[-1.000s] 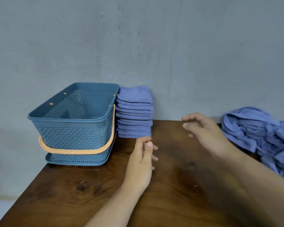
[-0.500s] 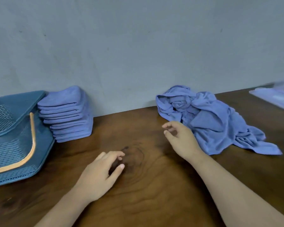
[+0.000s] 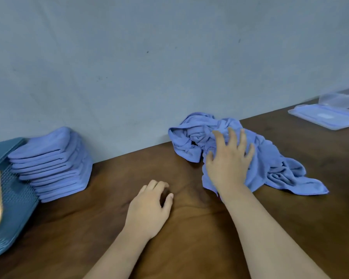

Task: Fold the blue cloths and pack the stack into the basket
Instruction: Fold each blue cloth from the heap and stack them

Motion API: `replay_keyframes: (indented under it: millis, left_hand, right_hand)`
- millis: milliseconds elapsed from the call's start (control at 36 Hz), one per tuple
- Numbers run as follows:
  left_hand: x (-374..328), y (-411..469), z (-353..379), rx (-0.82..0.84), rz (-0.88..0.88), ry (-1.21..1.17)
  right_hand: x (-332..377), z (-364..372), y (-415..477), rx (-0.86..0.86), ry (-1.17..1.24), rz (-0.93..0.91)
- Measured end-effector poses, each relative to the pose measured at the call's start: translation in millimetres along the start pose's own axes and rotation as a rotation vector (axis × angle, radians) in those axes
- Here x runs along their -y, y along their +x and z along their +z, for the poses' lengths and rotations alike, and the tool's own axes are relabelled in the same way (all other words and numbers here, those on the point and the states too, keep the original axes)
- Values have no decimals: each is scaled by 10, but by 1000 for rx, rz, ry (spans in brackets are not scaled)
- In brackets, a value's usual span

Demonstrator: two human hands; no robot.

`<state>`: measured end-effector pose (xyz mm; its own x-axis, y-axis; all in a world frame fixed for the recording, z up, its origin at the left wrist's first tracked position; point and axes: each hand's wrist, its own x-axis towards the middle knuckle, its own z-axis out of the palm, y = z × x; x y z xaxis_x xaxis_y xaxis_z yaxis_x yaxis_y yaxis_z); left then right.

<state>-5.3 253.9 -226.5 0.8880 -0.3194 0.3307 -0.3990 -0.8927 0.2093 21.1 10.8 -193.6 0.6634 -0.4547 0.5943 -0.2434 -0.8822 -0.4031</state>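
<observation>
Low centre, my left hand (image 3: 149, 208) rests loosely curled on the table (image 3: 189, 242), holding nothing — farther up, my right hand (image 3: 228, 164) presses spread fingers onto the crumpled blue cloths (image 3: 280, 170); folded stack (image 3: 54, 164) and basket (image 3: 14, 198) sit at left.

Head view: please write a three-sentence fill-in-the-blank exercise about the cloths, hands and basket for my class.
The right hand rests on the crumpled blue ____.
The folded stack stands beside the blue ____.
The left hand holds ____.
Missing words: cloths; basket; nothing.
</observation>
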Motion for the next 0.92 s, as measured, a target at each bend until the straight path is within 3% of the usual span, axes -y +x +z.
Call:
replay_keyframes:
  millis: [167,278,444,528,611,694,778,833,917]
  left_hand:
    - [50,21,22,5,-27,-64]
    - [61,24,-9,20,-48,-170]
    - [114,-16,-82,-106,-113,-581]
    - [110,-20,-117,-183,-122,-714]
    - [73,-42,-173,-258,-93,-855]
    - [69,-64,-194,-298,-65,-1015]
    - [88,-37,-167,-251,-116,-1070]
    - [109,0,-123,-217,-163,-1077]
    - [133,48,-75,-86,-205,-964]
  right_hand:
    - [-379,78,118,69,-13,156]
    - [-317,92,126,38,111,58]
    - [-4,26,-3,-55,349,-167]
    - [272,-91,-181,19,612,-216]
    - [522,-152,-424,251,832,-301]
    - [660,-201,-591,556,747,-482]
    - [680,-284,-644,658,677,-575]
    - [661,-325,-616,652,696,-506]
    - [571,-237,-507,408,569,-371]
